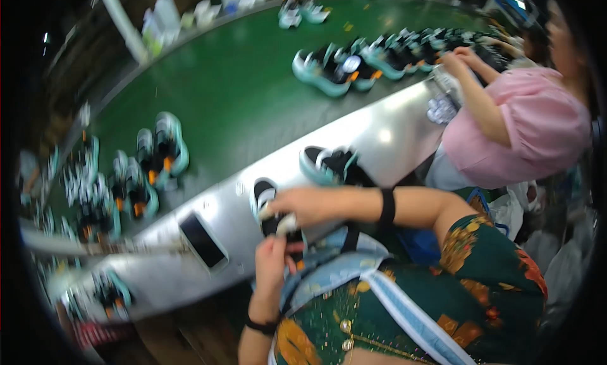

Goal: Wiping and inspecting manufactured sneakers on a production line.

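"So, what do we have between our hands?"

"One shoe — black and white above, mint green along the sole — at the near edge of the metal ledge."

"How does our right hand stand?"

"It grasps the shoe from above, its fingers bent down over the opening. We can see pale covers on the fingertips."

"And our left hand?"

"Right below, at the end of the shoe nearer to us, with its fingers curled. It's blurred there, so we can't tell whether they pinch anything."

"What lies about us on the ledge?"

"A second shoe just beyond our right hand, and a phone to the left of both hands, dark screen up."

"Beyond that?"

"The green belt, where we see a pair of shoes on the left side and a long row of shoes toward the right. Near that row sits a co-worker in a pink top, both forearms reaching toward the belt."
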A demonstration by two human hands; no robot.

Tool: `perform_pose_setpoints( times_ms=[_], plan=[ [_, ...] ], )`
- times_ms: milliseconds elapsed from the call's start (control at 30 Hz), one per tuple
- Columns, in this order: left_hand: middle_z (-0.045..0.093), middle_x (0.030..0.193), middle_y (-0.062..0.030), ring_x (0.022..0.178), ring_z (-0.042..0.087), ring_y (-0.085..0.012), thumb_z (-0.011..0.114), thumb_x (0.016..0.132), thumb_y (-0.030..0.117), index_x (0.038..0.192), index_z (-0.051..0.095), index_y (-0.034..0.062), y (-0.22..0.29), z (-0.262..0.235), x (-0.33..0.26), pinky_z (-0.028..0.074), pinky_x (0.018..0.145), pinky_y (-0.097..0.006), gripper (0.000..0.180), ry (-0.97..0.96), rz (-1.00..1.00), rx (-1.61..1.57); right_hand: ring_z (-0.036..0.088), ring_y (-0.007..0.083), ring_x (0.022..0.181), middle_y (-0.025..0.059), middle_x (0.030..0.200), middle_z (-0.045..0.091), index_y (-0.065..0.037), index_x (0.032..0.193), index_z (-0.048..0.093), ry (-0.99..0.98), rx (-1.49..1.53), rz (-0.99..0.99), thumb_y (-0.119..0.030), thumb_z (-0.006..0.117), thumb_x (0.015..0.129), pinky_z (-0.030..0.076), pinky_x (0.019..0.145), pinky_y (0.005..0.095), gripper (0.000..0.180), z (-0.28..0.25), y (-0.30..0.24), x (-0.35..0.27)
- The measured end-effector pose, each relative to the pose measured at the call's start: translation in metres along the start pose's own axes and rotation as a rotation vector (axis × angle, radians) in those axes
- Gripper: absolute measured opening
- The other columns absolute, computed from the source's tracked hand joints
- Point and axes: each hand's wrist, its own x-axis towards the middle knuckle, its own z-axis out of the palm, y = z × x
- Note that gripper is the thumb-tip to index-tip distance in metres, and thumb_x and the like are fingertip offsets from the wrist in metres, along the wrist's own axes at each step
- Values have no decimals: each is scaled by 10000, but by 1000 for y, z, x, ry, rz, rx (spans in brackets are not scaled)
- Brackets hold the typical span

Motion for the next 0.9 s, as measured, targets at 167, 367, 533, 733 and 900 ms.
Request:
perform_pose_setpoints(
  times_ms=[167,367,533,733,900],
  plan=[
    [686,860,-213,380,501,-129,460,983,255,938,556,-42,7,11,1,384,345,-214,316,25,-41,-35,627,341,745,141,724,636,-42,897,651,-53,-309,222,-296,716,767,483,712,414,293,-2,-24,1],
    [657,940,-204,722,671,-188,495,970,252,943,575,-52,18,18,-4,444,382,-218,315,42,-77,-228,578,302,799,142,829,609,-56,1030,656,-243,140,256,-234,684,803,461,737,395,290,-28,-13,3],
    [655,966,-200,723,670,-191,492,973,252,933,575,-49,7,14,4,448,386,-220,315,9,-152,-113,573,307,821,130,803,604,-96,1077,653,-80,-290,122,-186,670,803,457,749,403,289,-10,-8,-5],
    [670,868,-202,584,629,-162,480,980,248,934,573,-52,10,22,6,444,384,-218,318,20,-129,-122,601,322,872,146,846,632,-45,1027,637,-284,205,232,-185,704,784,470,762,391,289,-30,0,4],
    [623,1062,-211,787,673,-220,473,983,251,1010,570,-79,7,21,9,492,427,-242,345,-2,-197,-74,629,259,826,131,876,649,-40,1043,646,-151,-40,248,-201,715,792,488,744,356,307,-19,6,-3]
  ],
)
